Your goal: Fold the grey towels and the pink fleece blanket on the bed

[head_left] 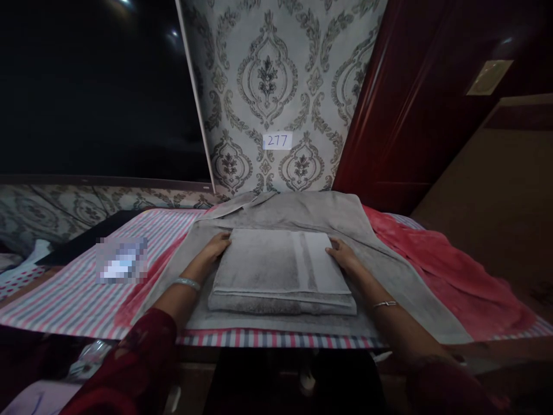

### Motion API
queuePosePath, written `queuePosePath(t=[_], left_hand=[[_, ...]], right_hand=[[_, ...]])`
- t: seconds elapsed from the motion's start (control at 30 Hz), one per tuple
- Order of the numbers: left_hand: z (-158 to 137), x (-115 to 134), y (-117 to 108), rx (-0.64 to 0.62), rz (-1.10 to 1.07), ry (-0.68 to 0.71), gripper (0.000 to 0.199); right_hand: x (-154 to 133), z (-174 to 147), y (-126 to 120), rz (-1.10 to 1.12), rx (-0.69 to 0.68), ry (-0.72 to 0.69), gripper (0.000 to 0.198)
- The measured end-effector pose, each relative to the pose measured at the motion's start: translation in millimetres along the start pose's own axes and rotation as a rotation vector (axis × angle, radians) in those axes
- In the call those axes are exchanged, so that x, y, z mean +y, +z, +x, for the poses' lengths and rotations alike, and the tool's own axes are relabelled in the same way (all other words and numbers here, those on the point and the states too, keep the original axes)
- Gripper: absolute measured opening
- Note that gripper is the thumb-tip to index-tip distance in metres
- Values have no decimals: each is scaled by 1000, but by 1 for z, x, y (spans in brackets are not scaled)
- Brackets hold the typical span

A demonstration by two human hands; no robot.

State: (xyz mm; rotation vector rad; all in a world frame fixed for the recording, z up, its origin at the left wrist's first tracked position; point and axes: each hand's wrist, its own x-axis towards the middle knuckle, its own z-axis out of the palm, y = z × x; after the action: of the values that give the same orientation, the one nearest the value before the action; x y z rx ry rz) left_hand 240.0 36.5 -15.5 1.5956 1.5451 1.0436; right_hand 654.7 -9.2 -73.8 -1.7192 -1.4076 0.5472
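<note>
And there they were, fingers out at the far corners! The left hand (218, 245) touched the far left corner of a thick, rectangular, folded grey plush towel (263, 265), while the right hand (343, 253) met its far right edge. Clamped tight or merely resting? From this angle, I could not tell.

Here was the danger: the towel lay in loose layers, so an uneven pull could have skewed the top off the bulky fold below, and a weak hold on 1 corner could have let that side sag open. Pale, smooth bands crossed the napped top towards its right; along the near edge, a flat flap sat over a rounder, fuzzier roll.

Straight beneath, a broad, soft grey cloth (319, 210) was spread, rippled towards the back: a likely snag, since pile could have clung to pile and dragged along. Further out, a coral-red plush cloth (436, 259) bunched in ridges on the right. Under it all, a pink, white and blue-grey striped cloth (73, 297) covered the surface (505, 349), and behind, scrolling grey-and-cream wallpaper (268, 34) carried a white paper label (277, 140) reading 277!
</note>
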Motion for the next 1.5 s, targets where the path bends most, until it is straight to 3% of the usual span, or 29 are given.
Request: queuePosePath(t=[0.1, 0.2, 0.27, 0.33, 0.43, 0.67, 0.87, 1.0, 1.13, 1.27, 1.4, 1.5], left_hand=[[4, 24, 16, -43, 193, 135, 54], [3, 54, 60, -172, 331, 295, 59], [-6, 64, 94, -265, 400, 373, 60], [-20, 63, 120, -341, 597, 454, 62], [-40, 47, 139, -342, 840, 546, 63], [-42, 34, 128, -302, 889, 516, 70], [-33, 22, 72, -281, 994, 312, 73], [-41, 6, 33, -261, 1001, 301, 65], [-45, 8, 17, -274, 1017, 277, 62], [-51, 37, 36, -254, 1036, 268, 60], [-84, 64, 90, -307, 985, 465, 60], [-113, 63, 126, -423, 963, 511, 64]], right_hand=[[-31, 4, 2, -178, 37, -86, 64], [-72, -1, 23, -518, -23, -237, 58], [-90, -12, 42, -668, -67, -260, 55], [-95, -26, 58, -743, -98, -243, 54], [-85, -41, 71, -768, -115, -229, 53], [-73, -40, 70, -746, -120, -234, 54], [-68, -40, 72, -738, -98, -249, 54], [-68, -42, 73, -739, -94, -241, 54], [-76, -39, 68, -738, -129, -206, 54], [-86, -38, 57, -687, -212, -114, 57], [-87, -56, 49, -680, -191, -122, 58], [-79, -77, 49, -765, -160, -169, 56]])
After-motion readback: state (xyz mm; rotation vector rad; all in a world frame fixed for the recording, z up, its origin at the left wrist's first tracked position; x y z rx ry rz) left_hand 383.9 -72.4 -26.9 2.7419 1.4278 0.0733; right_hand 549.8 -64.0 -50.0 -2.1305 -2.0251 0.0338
